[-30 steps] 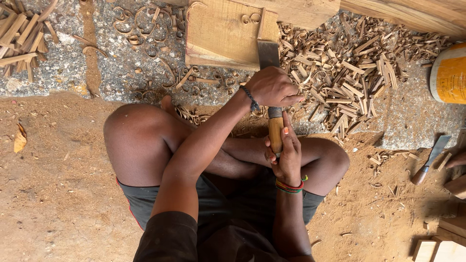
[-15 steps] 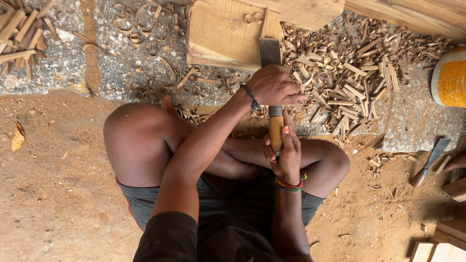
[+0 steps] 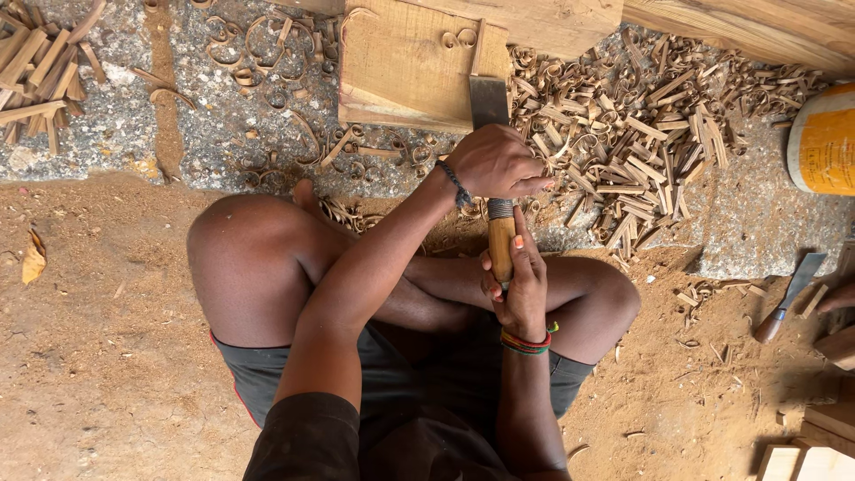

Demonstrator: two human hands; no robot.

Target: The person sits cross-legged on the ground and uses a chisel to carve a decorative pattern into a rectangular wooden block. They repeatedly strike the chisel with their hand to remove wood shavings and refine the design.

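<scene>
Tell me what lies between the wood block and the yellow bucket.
In the head view, a heap of wood shavings covers the stone between the wood block and the yellow bucket.

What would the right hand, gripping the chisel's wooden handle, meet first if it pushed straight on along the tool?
Probably the left hand, which covers the chisel just ahead of the right hand; beyond it lies the wooden board.

Soft even daylight, faint shadows, sharp focus, no glare, slight wide-angle edge stretch.
</scene>
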